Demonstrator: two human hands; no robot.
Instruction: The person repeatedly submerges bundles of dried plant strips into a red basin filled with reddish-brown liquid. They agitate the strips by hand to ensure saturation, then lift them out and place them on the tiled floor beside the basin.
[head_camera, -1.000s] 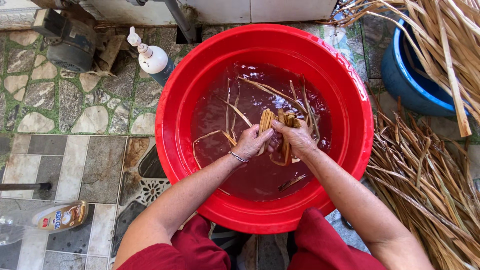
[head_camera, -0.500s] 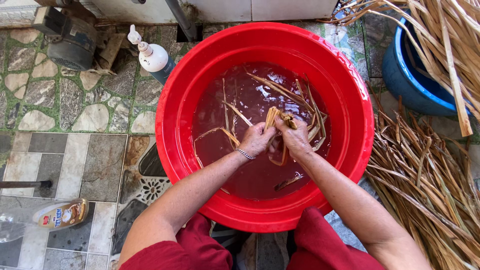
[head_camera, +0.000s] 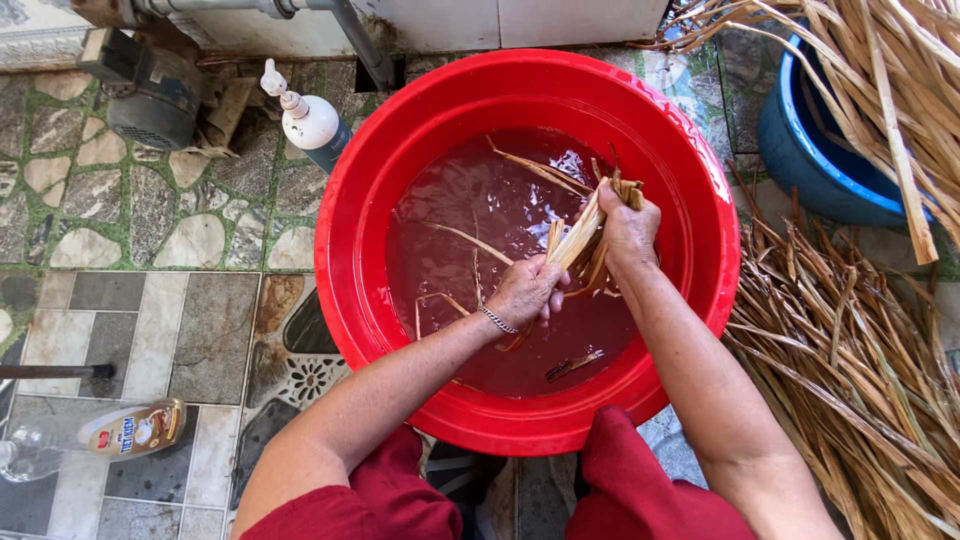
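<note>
Over the right half of a red basin (head_camera: 350, 200) of reddish water, both hands are gripping a wet, limp, likely slippery leaf-strip bundle (head_camera: 580, 237): left hand (head_camera: 525, 292) is closing around its lower end, right hand (head_camera: 630, 225) near its top.

Glossy red plastic basin (head_camera: 690, 150), wet fibrous leaf strips (head_camera: 580, 240), rough stone tiles (head_camera: 130, 320), dry straw (head_camera: 850, 350)

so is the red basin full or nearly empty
Partly filled: dark reddish water covers the bottom of the red basin, well below its rim, with loose leaf strips floating in it.
</note>
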